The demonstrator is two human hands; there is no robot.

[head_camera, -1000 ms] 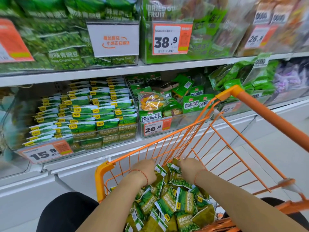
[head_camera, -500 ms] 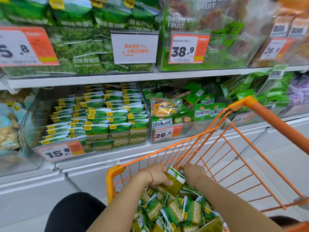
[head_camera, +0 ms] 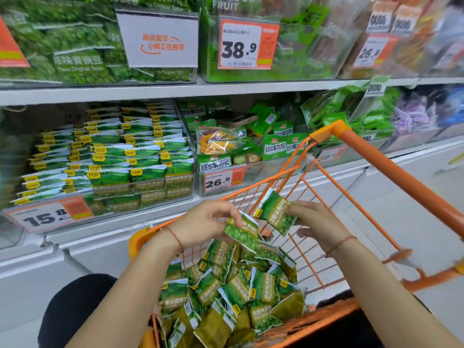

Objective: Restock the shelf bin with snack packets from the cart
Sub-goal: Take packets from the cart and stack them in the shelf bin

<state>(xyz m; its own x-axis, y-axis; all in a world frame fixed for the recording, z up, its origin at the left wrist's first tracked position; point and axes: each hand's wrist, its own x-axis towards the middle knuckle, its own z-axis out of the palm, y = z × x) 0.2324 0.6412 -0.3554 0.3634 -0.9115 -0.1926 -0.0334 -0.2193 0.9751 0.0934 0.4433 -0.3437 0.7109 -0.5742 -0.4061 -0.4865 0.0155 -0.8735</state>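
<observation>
An orange wire cart (head_camera: 391, 172) stands before the shelves, its basket heaped with several green pea snack packets (head_camera: 233, 290). Above the heap, my left hand (head_camera: 203, 226) pinches one green packet (head_camera: 242, 231) by its top edge. My right hand (head_camera: 317, 223) holds a second green packet (head_camera: 275, 212), tilted, just right of the first. The clear shelf bin (head_camera: 108, 197) with the 15.8 price tag sits at the left on the lower shelf, filled with rows of the same green packets (head_camera: 125, 156).
A neighbouring bin (head_camera: 221, 178) tagged 26.8 holds mixed fruit-chip bags right of the target bin. The upper shelf (head_camera: 150, 90) carries larger green bags and a 38.9 bin. The cart's orange handle bar runs along the right. White floor lies beyond it.
Both hands have risen out of the cart's heap, each bringing up a green packet. The view has moved closer to the shelf.
</observation>
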